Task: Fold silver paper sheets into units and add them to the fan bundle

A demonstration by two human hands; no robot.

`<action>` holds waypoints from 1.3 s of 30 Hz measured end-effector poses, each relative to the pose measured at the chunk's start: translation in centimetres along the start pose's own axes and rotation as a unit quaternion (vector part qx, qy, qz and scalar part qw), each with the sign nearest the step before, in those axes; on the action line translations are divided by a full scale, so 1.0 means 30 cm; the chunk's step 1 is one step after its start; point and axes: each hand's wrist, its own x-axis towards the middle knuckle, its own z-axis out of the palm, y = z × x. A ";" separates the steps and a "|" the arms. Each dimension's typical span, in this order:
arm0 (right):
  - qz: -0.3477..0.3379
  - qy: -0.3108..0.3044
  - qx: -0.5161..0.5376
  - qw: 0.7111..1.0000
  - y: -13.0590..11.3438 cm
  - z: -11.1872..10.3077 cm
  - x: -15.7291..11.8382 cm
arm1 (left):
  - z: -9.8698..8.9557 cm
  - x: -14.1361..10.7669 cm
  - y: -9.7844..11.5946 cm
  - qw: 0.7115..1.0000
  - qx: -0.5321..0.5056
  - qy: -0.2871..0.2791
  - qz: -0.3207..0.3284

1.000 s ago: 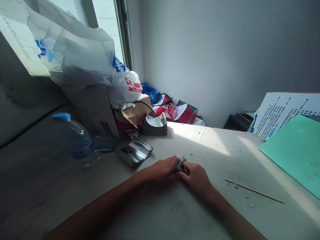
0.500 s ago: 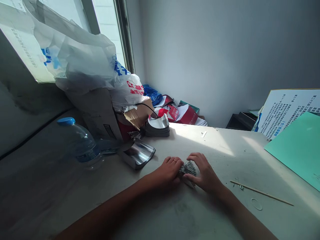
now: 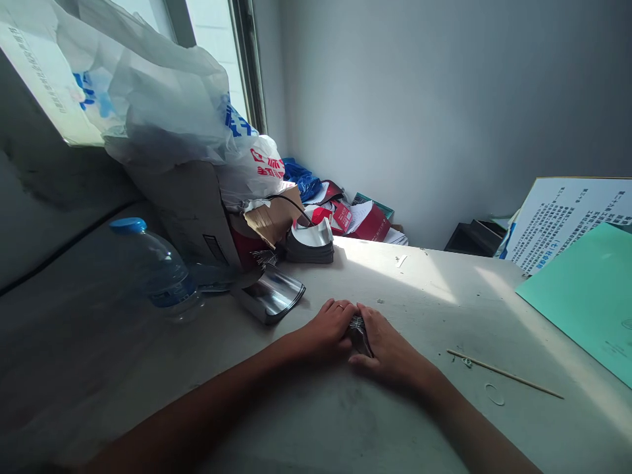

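My left hand (image 3: 330, 328), with a ring on one finger, is closed around one end of a bundle of thin metal wires (image 3: 358, 324) low over the table. My right hand (image 3: 390, 342) is cupped against the other end, its fingertips meeting the left hand's fingers and its thumb below. Only a small part of the wires shows between the hands. To the left lies a stack of curved shiny metal sheets (image 3: 276, 293). Behind it stands another stack of curved metal sheets (image 3: 312, 245), with more loose wires (image 3: 264, 259) beside it.
A thin wooden stick (image 3: 508, 374) and a rubber band (image 3: 494, 394) lie on the table at right, near a green folder (image 3: 582, 289). At left stand a clear bottle (image 3: 170, 283) and a cardboard box (image 3: 185, 210) under plastic bags (image 3: 162, 99). Red papers (image 3: 368, 220) lie at the back.
My right hand has moved left and closed in over the wires' spread ends, which were exposed before. My left hand keeps its hold. The view has shifted slightly.
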 end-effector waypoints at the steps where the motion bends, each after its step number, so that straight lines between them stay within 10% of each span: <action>1: 0.003 -0.004 0.000 1.000 0.005 0.001 0.002 | -0.001 0.001 0.000 1.000 0.002 0.000 0.000; 39: 0.032 0.028 0.008 0.999 0.002 -0.033 0.014 | -0.007 -0.015 0.023 1.000 0.021 0.006 -0.004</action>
